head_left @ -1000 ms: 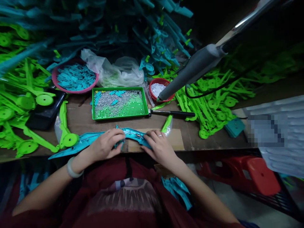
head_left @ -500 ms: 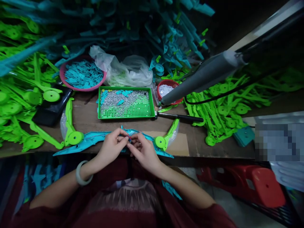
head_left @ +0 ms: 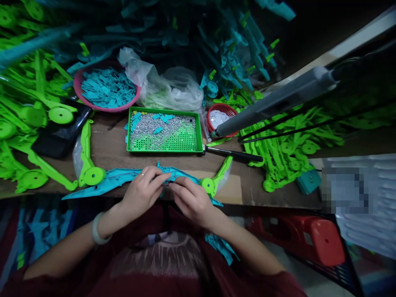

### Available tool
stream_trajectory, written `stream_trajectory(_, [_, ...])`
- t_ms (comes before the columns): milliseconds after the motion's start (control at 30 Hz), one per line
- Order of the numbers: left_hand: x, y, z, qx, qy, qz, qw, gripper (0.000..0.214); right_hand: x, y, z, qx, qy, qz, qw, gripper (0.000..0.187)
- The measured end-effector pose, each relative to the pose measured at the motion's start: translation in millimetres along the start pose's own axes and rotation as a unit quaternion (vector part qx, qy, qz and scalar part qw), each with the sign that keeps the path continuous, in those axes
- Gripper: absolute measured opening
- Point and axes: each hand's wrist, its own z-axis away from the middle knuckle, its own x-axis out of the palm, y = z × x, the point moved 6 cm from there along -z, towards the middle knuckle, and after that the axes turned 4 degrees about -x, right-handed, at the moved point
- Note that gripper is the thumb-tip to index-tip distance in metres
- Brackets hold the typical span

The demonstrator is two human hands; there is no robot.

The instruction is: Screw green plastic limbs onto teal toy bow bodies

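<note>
A long blue plastic bow-shaped part lies along the table's front edge. Green arms with round discs, a left one and a right one, sit at its two ends. Over the middle of the blue part, my left hand is closed in a pinch, a ring on one finger. My right hand pinches close beside it, the fingertips almost meeting. Something small and thin is between them, mostly hidden by the fingers. A thin reddish line runs along the blue part left of my hands.
Behind stands a green tray of screws and small blue pieces. A pink bowl of blue pieces and a red basket of white pieces flank it. A grey electric screwdriver slants in from the right. Green parts pile up at both sides.
Both hands have stayed over the middle of the blue part. My left fingers have straightened and lie flatter, and the red and blue bit between the fingertips is now mostly covered. The view has shifted slightly.
</note>
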Motion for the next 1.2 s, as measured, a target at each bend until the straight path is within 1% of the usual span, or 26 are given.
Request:
stream_trajectory(33, [1.0,-1.4,-3.4,0.008,-0.017,-0.007,1.0,0.026,0.0,-4.6,0.0,-0.05,-0.008,0.041,0.998,0.026])
stream_trajectory(100, [2.2,-2.9,-8.8,0.039,-0.048,-0.051,0.997,0.021,0.2,-12.1,1.8,-0.136,-0.016,0.103,0.985,0.027])
stream_trajectory(133, [2.2,-3.2,-10.1,0.055,-0.057,-0.079,0.994,0.017,0.0,-13.9,2.9,-0.161,-0.017,0.121,0.979,0.026])
stream_trajectory(167, [1.8,-3.7,-10.3,0.064,-0.063,-0.104,0.99,0.015,-0.4,-14.2,3.8,-0.172,-0.018,0.127,0.977,0.025])
stream_trajectory(200, [1.2,-4.0,-9.4,0.068,-0.064,-0.119,0.989,0.013,-1.0,-12.8,4.3,-0.168,-0.022,0.124,0.978,0.024])
stream_trajectory(267, [-0.8,-3.9,-4.9,0.057,-0.056,-0.103,0.992,0.014,-3.3,-5.5,4.0,-0.125,-0.032,0.086,0.988,0.024])
stream_trajectory(333, [-1.8,-2.4,1.5,0.032,-0.044,-0.044,0.998,0.014,-7.9,6.5,1.7,-0.056,-0.028,0.001,0.998,0.024])
stream_trajectory(367, [-1.9,-1.1,4.3,0.02,-0.036,-0.011,0.999,0.014,-10.4,13.7,-0.4,-0.021,-0.023,-0.054,0.998,0.022])
stream_trajectory(433, [-2.0,1.0,7.3,-0.003,-0.016,0.026,1.0,0.013,-12.7,29.3,-6.9,0.04,-0.027,-0.161,0.986,0.016])
stream_trajectory(467, [-2.4,1.2,7.1,-0.017,-0.002,0.02,1.0,0.012,-12.4,36.6,-11.2,0.06,-0.037,-0.204,0.977,0.014])
stream_trajectory(533, [-4.2,0.1,3.7,-0.045,0.025,-0.022,0.998,0.012,-11.3,48.8,-20.9,0.081,-0.058,-0.254,0.962,0.013])
stream_trajectory(567, [-5.4,0.1,0.9,-0.049,0.035,-0.045,0.997,0.013,-10.9,53.3,-25.7,0.082,-0.064,-0.268,0.958,0.014])
stream_trajectory(633, [-8.4,2.1,-4.8,-0.034,0.048,-0.069,0.996,0.015,-10.6,59.1,-33.4,0.076,-0.07,-0.289,0.952,0.014])
stream_trajectory(733, [-11.0,5.7,-8.7,0.0,0.035,-0.035,0.999,0.011,-10.3,63.3,-37.9,0.075,-0.075,-0.319,0.942,0.01])
stream_trajectory(833, [-8.4,4.6,-4.3,-0.024,0.0,-0.024,0.999,0.005,-9.3,67.0,-36.5,0.083,-0.09,-0.334,0.934,0.01])
stream_trajectory(933, [-2.0,7.0,3.0,-0.047,-0.021,-0.068,0.996,0.005,-8.5,69.0,-36.9,0.063,-0.108,-0.326,0.937,0.01])
stream_trajectory(1000, [1.3,11.3,5.4,-0.056,-0.006,-0.062,0.996,0.005,-8.0,68.0,-39.7,0.034,-0.122,-0.309,0.942,0.012])
stream_trajectory(1100, [4.4,17.0,5.4,-0.068,0.041,0.008,0.997,0.003,-8.7,64.6,-45.8,-0.004,-0.144,-0.279,0.949,0.017])
stream_trajectory(1133, [5.9,18.1,5.2,-0.07,0.048,0.021,0.996,0.004,-9.6,63.7,-47.7,-0.012,-0.148,-0.271,0.951,0.016])
stream_trajectory(1200, [9.8,18.7,5.3,-0.071,0.041,0.003,0.997,0.005,-11.8,62.9,-50.4,-0.019,-0.155,-0.259,0.953,0.015])
